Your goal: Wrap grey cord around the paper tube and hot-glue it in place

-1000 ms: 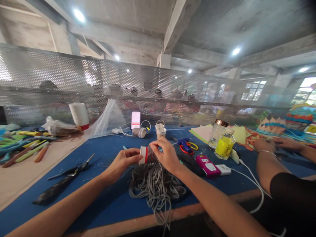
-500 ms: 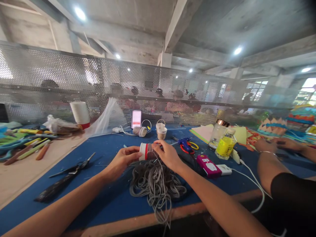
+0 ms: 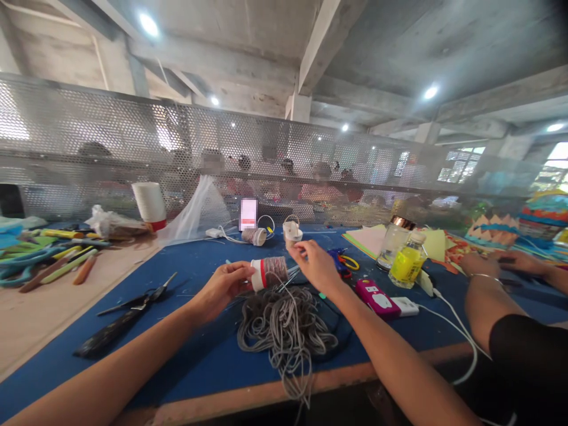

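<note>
"Grey cord (image 3: 288,331) lies heaped at the near edge of the blue tabletop (image 3: 199,370), some loops drooping over it. Where's the paper cup (image 3: 270,273)?"

"Just beyond the heap, tipped on its side in the left hand (image 3: 228,284). Those fingers are closed on its white end, next to the red band (image 3: 263,273); greyish cord wraps the other end."

"What's changed?"

"A moment ago the right hand (image 3: 316,263) was on that wrapped part. Now it's up and away, so the left carries the cup alone and winding seems paused."

"And the right fingers?"

"Thumb and forefinger close together; whether they pinch anything thin, I can't tell. Beyond them stands a small handled cup (image 3: 291,232), and farther back a phone (image 3: 249,214)."
</note>
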Demonstrator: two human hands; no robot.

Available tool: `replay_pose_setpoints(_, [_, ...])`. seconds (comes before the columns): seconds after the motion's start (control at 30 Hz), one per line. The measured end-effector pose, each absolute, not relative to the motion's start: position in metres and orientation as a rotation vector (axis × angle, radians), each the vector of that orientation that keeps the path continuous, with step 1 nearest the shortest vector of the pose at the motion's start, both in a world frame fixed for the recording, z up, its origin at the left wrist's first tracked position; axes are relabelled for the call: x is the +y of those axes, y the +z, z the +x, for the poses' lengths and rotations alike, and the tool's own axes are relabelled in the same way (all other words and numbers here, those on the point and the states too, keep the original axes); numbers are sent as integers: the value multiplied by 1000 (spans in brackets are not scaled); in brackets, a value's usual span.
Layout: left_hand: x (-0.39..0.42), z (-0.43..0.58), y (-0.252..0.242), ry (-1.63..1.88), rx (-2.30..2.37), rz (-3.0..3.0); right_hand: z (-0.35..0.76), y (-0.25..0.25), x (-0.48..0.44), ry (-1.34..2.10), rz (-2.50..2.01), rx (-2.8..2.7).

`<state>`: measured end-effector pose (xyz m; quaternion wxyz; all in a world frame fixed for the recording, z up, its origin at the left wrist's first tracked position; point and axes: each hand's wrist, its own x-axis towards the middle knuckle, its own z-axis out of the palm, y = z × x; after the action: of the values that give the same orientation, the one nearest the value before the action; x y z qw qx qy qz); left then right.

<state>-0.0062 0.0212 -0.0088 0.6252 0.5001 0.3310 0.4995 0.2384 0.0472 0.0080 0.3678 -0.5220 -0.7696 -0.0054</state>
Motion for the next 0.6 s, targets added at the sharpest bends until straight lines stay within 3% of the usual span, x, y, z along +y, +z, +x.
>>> replay_pose_setpoints(0.1, [23,-8,-9,1167,734,1100,273,13,62,-364,-1773,-1885])
replay_pose_setpoints(0.2, [24,-9,-9,1174,713,1073,306,9,74,-364,-2199,-1844])
replay_pose_setpoints(0.6, [21,-11,-7,1184,666,1075,325,-15,86,-217,-2304,-1831])
